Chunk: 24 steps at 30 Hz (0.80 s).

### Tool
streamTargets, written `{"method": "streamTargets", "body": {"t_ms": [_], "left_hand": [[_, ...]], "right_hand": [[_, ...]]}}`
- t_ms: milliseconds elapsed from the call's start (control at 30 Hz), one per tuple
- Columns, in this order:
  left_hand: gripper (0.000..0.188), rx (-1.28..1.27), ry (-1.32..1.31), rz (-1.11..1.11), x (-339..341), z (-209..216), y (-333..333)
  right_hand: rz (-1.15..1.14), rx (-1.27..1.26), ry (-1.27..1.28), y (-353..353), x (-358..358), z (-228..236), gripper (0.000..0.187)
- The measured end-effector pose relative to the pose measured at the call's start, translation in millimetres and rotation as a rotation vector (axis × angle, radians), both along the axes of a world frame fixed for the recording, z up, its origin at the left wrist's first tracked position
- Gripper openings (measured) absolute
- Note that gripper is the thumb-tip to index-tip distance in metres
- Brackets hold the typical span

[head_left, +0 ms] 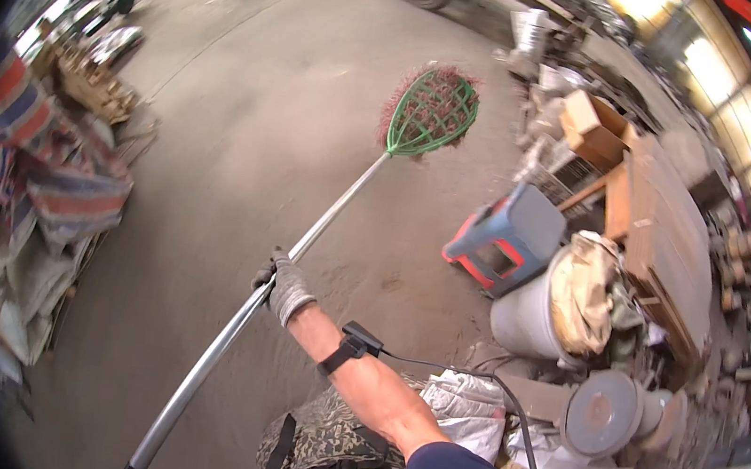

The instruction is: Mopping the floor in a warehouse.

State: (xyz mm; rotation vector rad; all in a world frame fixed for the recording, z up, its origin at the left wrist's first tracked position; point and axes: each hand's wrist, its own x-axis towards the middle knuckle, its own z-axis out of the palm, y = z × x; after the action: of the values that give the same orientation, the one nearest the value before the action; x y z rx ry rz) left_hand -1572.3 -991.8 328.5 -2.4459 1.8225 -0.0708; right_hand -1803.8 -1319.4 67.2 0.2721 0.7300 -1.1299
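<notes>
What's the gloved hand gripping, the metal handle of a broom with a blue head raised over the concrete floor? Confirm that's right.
Not quite. The head view shows the broom head has a green frame with reddish bristles, not blue. The rest stands: the gloved right hand grips the metal handle, head raised over the concrete floor.

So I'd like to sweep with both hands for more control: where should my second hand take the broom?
Probably on the bare metal handle below the gloved right hand, near the dark end cap. The pole is smooth and slim and slants down-left toward you from the green-framed broom head, so come in from its left side and wrap around it.
</notes>
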Motion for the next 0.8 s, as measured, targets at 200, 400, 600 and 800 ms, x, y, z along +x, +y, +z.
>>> {"method": "streamTargets", "body": {"t_ms": [200, 400, 600, 800], "left_hand": [[0.029, 0.264, 0.407, 0.641, -8.8, -92.9, 136.7], [0.029, 0.458, 0.354, 0.867, -117.7, -172.8, 303.1], [0.034, 0.239, 0.524, 1.036, -211.1, -198.8, 372.3], [0.022, 0.482, 0.451, 1.473, -275.6, -136.8, 393.9]], "right_hand": [[0.349, 0.176, 0.127, 94.3, 41.4, -63.2, 0.018], [0.773, 0.322, 0.485, 207.5, 37.6, -107.6, 0.017], [1.003, 0.346, 0.622, 290.0, 47.1, -151.9, 0.016], [1.204, 0.249, 0.639, 404.2, 62.3, -137.1, 0.014]]}}
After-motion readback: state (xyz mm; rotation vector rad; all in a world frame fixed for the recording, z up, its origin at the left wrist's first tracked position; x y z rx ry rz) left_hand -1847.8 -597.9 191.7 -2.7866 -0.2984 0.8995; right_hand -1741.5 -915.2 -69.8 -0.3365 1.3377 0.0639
